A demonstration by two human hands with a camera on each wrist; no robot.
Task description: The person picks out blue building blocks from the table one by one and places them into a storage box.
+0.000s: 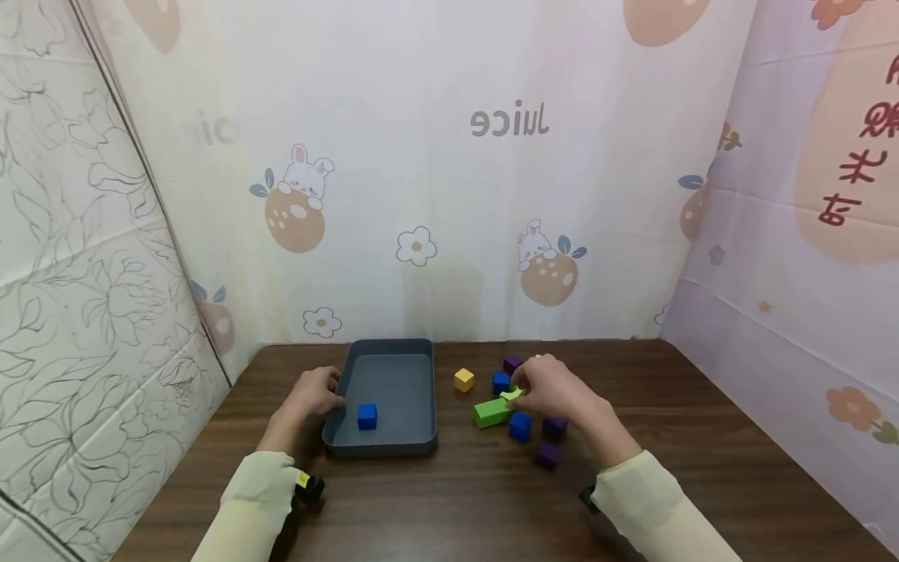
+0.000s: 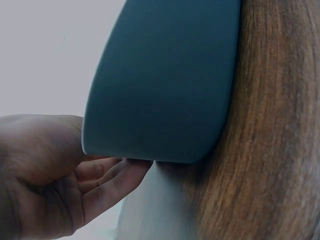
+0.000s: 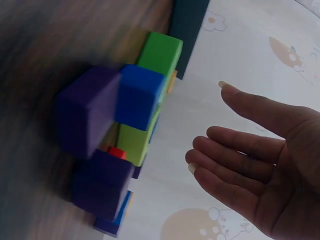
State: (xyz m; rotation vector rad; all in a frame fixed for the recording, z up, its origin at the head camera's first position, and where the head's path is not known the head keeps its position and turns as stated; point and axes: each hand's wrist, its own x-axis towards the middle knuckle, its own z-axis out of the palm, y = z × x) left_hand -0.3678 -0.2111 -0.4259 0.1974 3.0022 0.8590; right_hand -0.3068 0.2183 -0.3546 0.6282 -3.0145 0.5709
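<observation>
My left hand is at the left side of a grey-blue tray, its fingers against the outer wall; the thumb seems to lie over the rim, its tip hidden in the left wrist view. Inside the tray sits one blue cube. Above a cluster of blocks, my right hand holds nothing, thumb and fingers apart in the right wrist view. Nearest to it are a long green block, a lighter lime block and a blue cube.
A yellow cube stands between tray and cluster. Purple blocks and another blue cube surround the green ones. A small red piece peeks out among them. Printed curtains enclose the brown wooden table.
</observation>
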